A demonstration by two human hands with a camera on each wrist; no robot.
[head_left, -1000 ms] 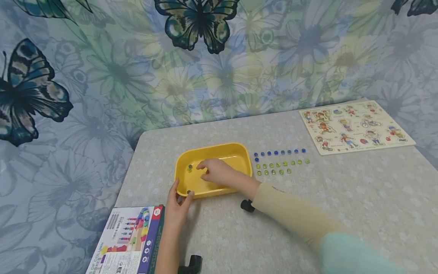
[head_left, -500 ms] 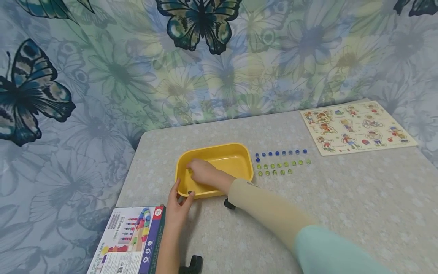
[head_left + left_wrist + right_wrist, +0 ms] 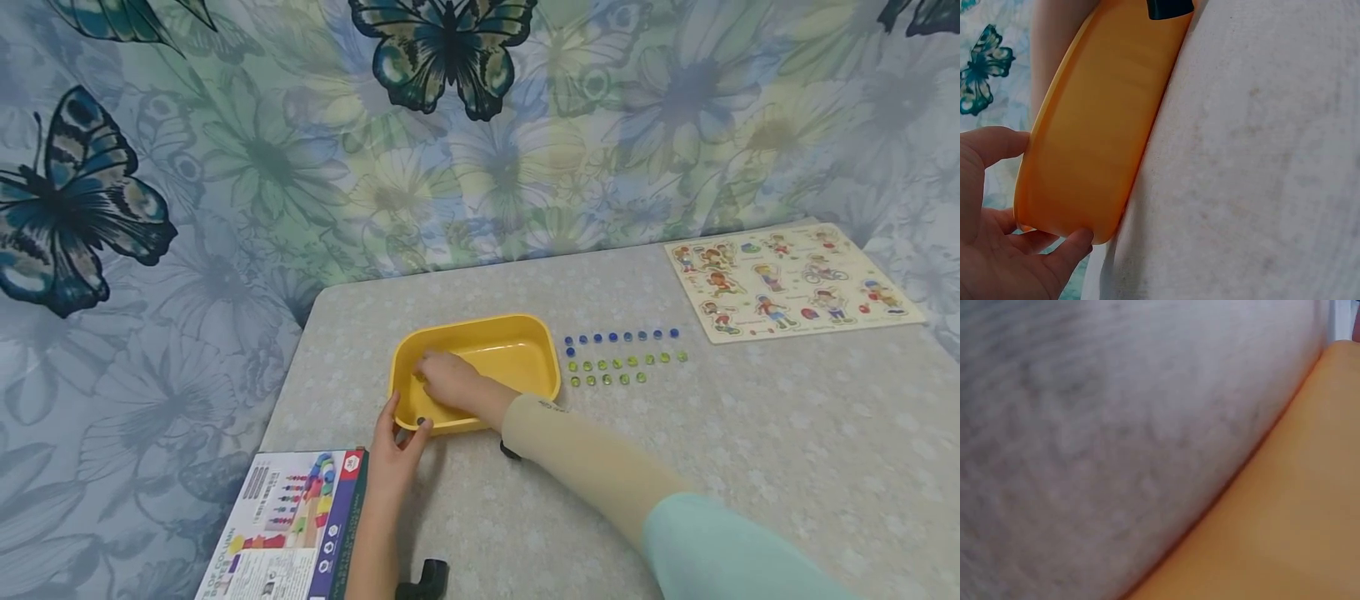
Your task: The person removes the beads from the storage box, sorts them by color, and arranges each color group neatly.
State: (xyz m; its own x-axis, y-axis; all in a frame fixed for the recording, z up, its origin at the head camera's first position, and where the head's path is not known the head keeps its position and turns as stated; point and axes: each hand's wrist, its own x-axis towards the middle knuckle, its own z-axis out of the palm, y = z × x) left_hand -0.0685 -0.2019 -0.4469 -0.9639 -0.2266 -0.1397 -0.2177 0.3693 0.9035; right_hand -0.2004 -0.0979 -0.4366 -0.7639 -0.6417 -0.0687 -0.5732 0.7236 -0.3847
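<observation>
A yellow plastic tray (image 3: 517, 358) lies on the table. My left hand (image 3: 393, 450) grips its near left corner, thumb and fingers spread around the rim and wall; the left wrist view shows these fingertips (image 3: 1079, 240) against the yellow wall. Inside the tray, my right hand (image 3: 453, 383) reaches down at the left end, fingers bent toward the floor. Those fingertips cover the spot where small green glass gems lay, and I cannot tell whether they pinch one. A dark gem (image 3: 421, 421) sits in the near left corner, beside the left thumb.
Right of the tray lie rows of blue gems (image 3: 612, 337) and yellow-green gems (image 3: 617, 363). A picture board (image 3: 795, 283) is at the back right. A printed box (image 3: 288, 525) lies by the left forearm. A butterfly-print cloth (image 3: 480, 192) hangs behind the table.
My right hand has moved left and down inside the tray onto the green gems, then stayed there over the last half second. The left hand keeps its hold on the corner.
</observation>
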